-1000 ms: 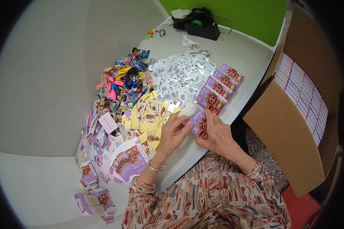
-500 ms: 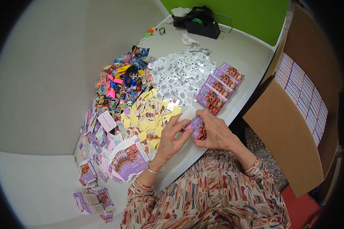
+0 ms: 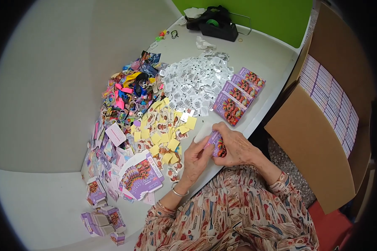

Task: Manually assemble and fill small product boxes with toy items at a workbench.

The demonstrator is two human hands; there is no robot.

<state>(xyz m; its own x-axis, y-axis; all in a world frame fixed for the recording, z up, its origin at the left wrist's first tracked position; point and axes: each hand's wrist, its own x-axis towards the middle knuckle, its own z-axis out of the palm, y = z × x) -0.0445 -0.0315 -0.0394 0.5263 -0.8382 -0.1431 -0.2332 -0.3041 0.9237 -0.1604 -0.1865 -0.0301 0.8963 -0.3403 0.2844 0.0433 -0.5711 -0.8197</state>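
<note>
Between my two hands, over the table's near edge, is a small purple printed box (image 3: 220, 144) with a pale flap standing up at its far left side. My right hand (image 3: 235, 146) wraps round the box from the right. My left hand (image 3: 195, 161) is closed at the box's left side, thumb and fingers on the box and its white flap (image 3: 203, 131). Just beyond my hands lie several finished-looking purple boxes (image 3: 231, 106) in an overlapping row. A fanned stack of flat purple cartons (image 3: 142, 178) lies left of my left hand.
Piles cover the table: small white packets (image 3: 194, 83), yellow-backed stickers (image 3: 163, 129), colourful small toys (image 3: 130, 90) and pastel cards (image 3: 109, 150). Purple cartons (image 3: 102, 219) sit far left. A black tape dispenser (image 3: 220, 29) stands at the back. To my right is an open cardboard box (image 3: 314, 146) with packed rows of boxes.
My left hand has shifted slightly right and closed in on the purple box, its fingers now nearer the flap. My right hand keeps its hold.
</note>
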